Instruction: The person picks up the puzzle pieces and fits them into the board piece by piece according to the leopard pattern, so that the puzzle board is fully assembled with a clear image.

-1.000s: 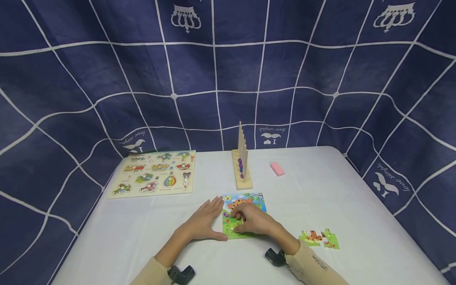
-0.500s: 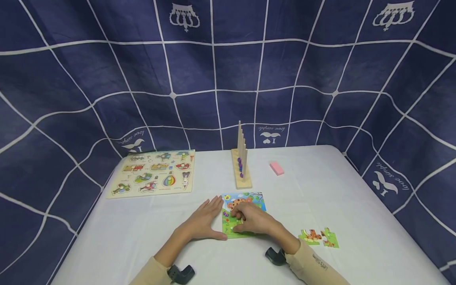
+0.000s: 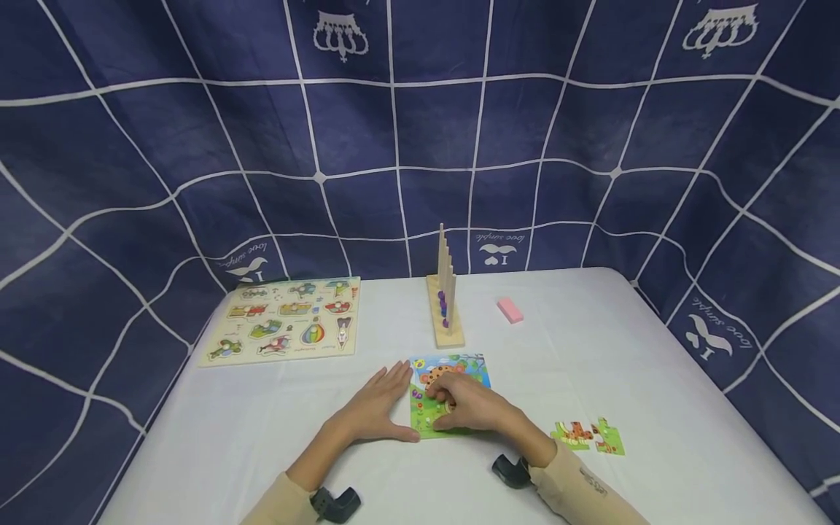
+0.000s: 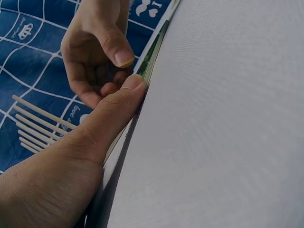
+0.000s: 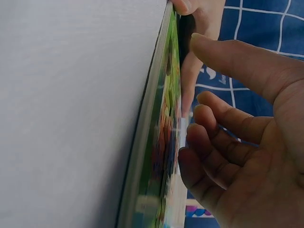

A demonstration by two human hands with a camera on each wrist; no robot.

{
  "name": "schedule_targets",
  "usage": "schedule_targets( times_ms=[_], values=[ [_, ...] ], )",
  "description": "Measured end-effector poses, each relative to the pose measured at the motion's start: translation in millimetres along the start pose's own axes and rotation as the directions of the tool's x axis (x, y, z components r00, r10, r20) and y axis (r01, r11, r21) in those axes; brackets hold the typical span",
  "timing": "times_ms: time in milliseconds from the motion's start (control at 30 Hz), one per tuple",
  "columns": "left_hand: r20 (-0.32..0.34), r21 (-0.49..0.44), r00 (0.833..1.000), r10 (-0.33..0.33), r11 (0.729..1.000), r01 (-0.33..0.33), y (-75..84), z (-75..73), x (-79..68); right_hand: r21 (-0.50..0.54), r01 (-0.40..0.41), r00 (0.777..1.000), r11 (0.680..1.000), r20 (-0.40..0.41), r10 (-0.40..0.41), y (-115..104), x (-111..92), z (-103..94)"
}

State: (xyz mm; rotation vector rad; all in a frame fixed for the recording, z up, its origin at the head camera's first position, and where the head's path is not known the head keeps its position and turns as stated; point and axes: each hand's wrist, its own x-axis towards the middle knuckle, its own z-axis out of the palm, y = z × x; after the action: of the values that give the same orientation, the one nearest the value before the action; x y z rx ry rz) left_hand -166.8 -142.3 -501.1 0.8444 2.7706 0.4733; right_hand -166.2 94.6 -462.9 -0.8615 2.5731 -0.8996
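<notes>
A picture jigsaw board (image 3: 421, 425) with a spotted animal under a blue sky lies on the white table, low in the middle of the head view. My left hand (image 3: 369, 410) lies flat along its left side, thumb touching the near left corner, as the left wrist view also shows at the board's edge (image 4: 150, 61). Over the board's lower middle hovers my right hand (image 3: 474, 405), fingers bent and thumb apart. Nothing shows between thumb and fingers of this right hand (image 5: 251, 147) in the right wrist view. Part of the picture is hidden beneath it.
Loose jigsaw pieces (image 3: 574, 436) lie right of my right forearm. Behind the board stands a wooden peg stand (image 3: 450, 338) with purple and blue beads. A pink block (image 3: 510, 310) lies beyond, and a vehicle peg puzzle (image 3: 275, 321) at the back left.
My right thumb has shifted slightly to the right over the board. The left hand and the loose pieces keep their places.
</notes>
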Motion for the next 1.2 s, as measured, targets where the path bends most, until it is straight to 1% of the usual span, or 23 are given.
schedule_targets(
  times_ms=[100, 333, 567, 700, 800, 967, 1133, 1200],
  values=[
    [-0.006, -0.003, 1.0, 0.002, 1.0, -0.002, 0.0, -1.8, -0.5, 0.001, -0.008, 1.0, 1.0, -0.011, 0.008, 4.0, -4.2, -1.5],
    [-0.008, -0.007, 1.0, -0.009, 1.0, 0.009, -0.4, -3.8, -0.5, -0.015, 0.004, 0.998, 1.0, -0.056, -0.005, 18.1, -20.1, -8.3],
    [-0.019, -0.012, 1.0, -0.007, 1.0, 0.007, 0.6, -1.1, 1.9, 0.009, -0.046, 0.997, 0.999, -0.068, 0.046, 31.7, -39.0, -19.7],
    [-0.017, -0.013, 1.0, -0.004, 1.0, 0.004, 0.9, 0.7, 1.8, 0.018, -0.066, 0.993, 0.998, -0.094, 0.067, 38.3, -51.1, -25.6],
    [-0.019, -0.01, 1.0, 0.0, 1.0, 0.0, 0.7, 1.7, 1.9, 0.022, -0.096, 0.989, 0.995, -0.111, 0.098, 43.7, -60.3, -31.1],
    [-0.02, -0.001, 1.0, 0.0, 1.0, 0.0, 0.0, 2.8, 2.0, 0.052, -0.185, 0.974, 0.981, -0.121, 0.19, 55.5, -76.3, -42.7],
    [-0.016, -0.003, 1.0, -0.013, 1.0, 0.013, -0.6, 2.8, 0.9, 0.05, -0.232, 0.959, 0.971, -0.154, 0.237, 70.0, -97.0, -53.9],
    [-0.018, -0.01, 1.0, -0.017, 1.0, 0.017, -0.3, 3.0, 0.9, 0.042, -0.244, 0.957, 0.969, -0.152, 0.248, 75.0, -105.5, -59.5]
  ],
)
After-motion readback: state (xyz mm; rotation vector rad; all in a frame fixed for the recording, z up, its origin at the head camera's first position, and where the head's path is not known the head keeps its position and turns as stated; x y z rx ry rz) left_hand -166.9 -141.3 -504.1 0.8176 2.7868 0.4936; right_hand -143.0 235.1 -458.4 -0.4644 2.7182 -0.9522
